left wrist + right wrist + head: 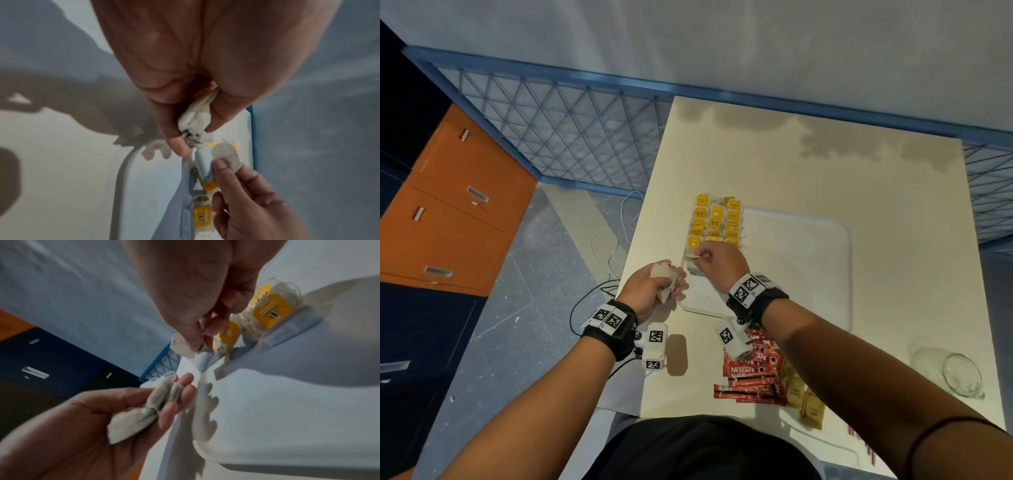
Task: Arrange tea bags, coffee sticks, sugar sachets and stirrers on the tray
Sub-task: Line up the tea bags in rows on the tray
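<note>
A white tray lies on the cream table. Rows of tea bags with yellow tags fill the tray's far left corner. My right hand pinches one tea bag just above the tray's left edge, below those rows; the same tea bag shows in the right wrist view. My left hand hovers at the table's left edge and grips a small bunch of tea bags. That bunch of tea bags is squeezed between thumb and fingers in the left wrist view.
Red coffee sticks lie in a pile near the table's front edge, with brown sugar sachets beside them. A clear glass jug stands at the front right. Orange and dark cabinets stand on the left, cables on the floor.
</note>
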`<state>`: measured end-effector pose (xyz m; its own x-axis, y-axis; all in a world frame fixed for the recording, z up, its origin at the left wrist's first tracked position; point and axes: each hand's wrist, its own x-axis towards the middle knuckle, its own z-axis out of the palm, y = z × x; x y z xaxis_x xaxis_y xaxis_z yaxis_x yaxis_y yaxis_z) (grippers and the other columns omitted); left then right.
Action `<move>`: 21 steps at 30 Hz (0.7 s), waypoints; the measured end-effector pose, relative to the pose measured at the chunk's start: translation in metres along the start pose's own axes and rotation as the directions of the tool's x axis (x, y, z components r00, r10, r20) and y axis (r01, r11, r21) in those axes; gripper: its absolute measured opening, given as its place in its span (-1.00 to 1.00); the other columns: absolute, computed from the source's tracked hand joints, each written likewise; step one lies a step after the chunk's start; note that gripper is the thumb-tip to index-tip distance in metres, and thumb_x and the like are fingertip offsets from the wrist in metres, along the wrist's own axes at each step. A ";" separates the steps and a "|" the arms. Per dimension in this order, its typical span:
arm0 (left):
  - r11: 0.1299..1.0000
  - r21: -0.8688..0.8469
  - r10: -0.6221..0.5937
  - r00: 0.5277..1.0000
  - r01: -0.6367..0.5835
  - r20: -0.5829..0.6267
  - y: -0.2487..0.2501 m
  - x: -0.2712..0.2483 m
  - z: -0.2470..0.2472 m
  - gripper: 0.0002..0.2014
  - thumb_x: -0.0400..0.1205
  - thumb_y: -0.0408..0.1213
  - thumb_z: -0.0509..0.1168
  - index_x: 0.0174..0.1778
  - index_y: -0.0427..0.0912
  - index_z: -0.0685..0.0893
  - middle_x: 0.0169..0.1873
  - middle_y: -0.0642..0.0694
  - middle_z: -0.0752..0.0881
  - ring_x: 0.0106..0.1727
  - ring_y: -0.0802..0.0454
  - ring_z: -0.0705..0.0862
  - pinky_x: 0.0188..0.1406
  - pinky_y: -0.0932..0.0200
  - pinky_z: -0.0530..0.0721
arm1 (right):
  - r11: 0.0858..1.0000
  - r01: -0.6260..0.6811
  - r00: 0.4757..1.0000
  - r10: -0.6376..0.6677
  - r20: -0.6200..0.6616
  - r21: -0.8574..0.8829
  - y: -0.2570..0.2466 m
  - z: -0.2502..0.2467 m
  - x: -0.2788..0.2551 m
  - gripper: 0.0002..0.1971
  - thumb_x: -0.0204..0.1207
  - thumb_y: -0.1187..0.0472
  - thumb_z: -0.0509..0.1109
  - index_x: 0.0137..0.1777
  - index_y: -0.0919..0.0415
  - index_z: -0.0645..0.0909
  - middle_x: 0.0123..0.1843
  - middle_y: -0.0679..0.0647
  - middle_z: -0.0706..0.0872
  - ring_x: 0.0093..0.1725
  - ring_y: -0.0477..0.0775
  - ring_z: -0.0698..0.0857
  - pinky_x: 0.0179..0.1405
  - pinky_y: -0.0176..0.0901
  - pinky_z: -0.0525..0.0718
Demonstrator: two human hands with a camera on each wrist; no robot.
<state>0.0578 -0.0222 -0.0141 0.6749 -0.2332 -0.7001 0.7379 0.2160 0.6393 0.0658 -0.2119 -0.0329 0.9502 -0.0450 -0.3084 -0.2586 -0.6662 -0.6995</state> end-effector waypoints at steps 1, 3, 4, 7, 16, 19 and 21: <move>1.000 -0.008 0.004 1.000 -0.004 0.006 -0.001 -0.001 -0.002 -0.64 0.64 -0.75 0.05 0.17 -0.31 0.57 -0.04 -0.41 0.73 -0.03 -0.38 0.72 -0.17 -0.05 0.75 | 0.999 0.005 1.000 -0.005 0.006 -0.042 -0.002 0.002 0.002 -0.90 0.59 0.14 0.41 -0.07 0.00 0.76 -0.12 -0.07 0.81 -0.10 0.07 0.73 -0.14 -0.09 0.66; 1.000 -0.027 0.009 1.000 -0.009 0.020 -0.003 -0.002 -0.005 -0.69 0.68 -0.71 0.09 0.18 -0.31 0.60 0.00 -0.41 0.74 0.06 -0.39 0.69 -0.17 -0.02 0.80 | 0.991 0.017 1.000 -0.014 0.024 -0.134 -0.006 0.003 0.004 -0.88 0.60 0.16 0.38 -0.08 0.02 0.76 -0.14 -0.05 0.81 -0.11 0.11 0.72 -0.17 -0.08 0.67; 1.000 -0.030 0.011 1.000 -0.010 0.027 -0.002 -0.004 -0.005 -0.71 0.70 -0.69 0.09 0.15 -0.32 0.61 -0.01 -0.39 0.74 0.05 -0.36 0.68 -0.18 0.00 0.81 | 0.985 0.016 0.999 -0.011 0.032 -0.174 -0.007 0.003 0.006 -0.88 0.61 0.15 0.37 -0.07 0.03 0.76 -0.13 -0.03 0.81 -0.11 0.13 0.73 -0.17 -0.08 0.67; 0.998 -0.065 -0.013 1.000 0.014 0.014 0.000 -0.006 -0.004 -0.77 0.75 -0.60 0.12 0.17 -0.33 0.63 -0.06 -0.31 0.82 -0.10 -0.27 0.83 -0.26 0.06 0.82 | 0.968 0.017 0.999 -0.008 0.036 -0.250 -0.007 0.003 0.011 -0.90 0.64 0.12 0.39 -0.06 0.02 0.74 -0.09 -0.02 0.80 -0.08 0.14 0.74 -0.19 -0.11 0.61; 1.000 0.027 0.002 1.000 -0.002 -0.010 -0.003 0.000 -0.002 -0.86 0.73 -0.48 0.27 0.17 -0.33 0.67 -0.10 -0.30 0.81 -0.20 -0.10 0.86 -0.21 0.19 0.83 | 0.993 0.079 0.997 -0.079 0.003 -0.083 -0.011 0.003 0.001 -0.74 0.65 0.00 0.41 0.29 -0.02 0.61 0.11 -0.10 0.67 -0.05 -0.08 0.63 0.03 -0.04 0.68; 0.999 0.049 -0.002 1.000 0.002 0.012 -0.004 0.003 -0.003 -0.85 0.72 -0.39 0.33 0.17 -0.30 0.72 0.04 -0.29 0.79 -0.05 -0.08 0.84 -0.01 0.14 0.83 | 0.989 0.123 0.992 -0.124 0.003 0.087 -0.015 0.007 -0.012 -0.87 0.63 -0.01 0.39 0.06 -0.04 0.70 -0.09 -0.10 0.75 -0.10 -0.04 0.70 -0.02 0.07 0.74; 0.998 0.056 -0.007 0.999 0.005 0.035 -0.003 0.003 -0.002 -0.81 0.73 -0.31 0.34 0.20 -0.27 0.74 0.10 -0.25 0.80 0.07 -0.07 0.81 0.14 0.09 0.77 | 0.979 0.112 0.993 -0.116 0.007 0.173 -0.017 0.006 -0.021 -0.85 0.62 -0.04 0.40 0.00 -0.02 0.71 -0.11 -0.08 0.77 -0.07 -0.03 0.73 -0.01 0.08 0.73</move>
<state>0.0574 -0.0213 -0.0192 0.6692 -0.2678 -0.6931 0.7404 0.1615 0.6524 0.0488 -0.1952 -0.0189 0.9724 0.0378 -0.2303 -0.1762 -0.5283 -0.8306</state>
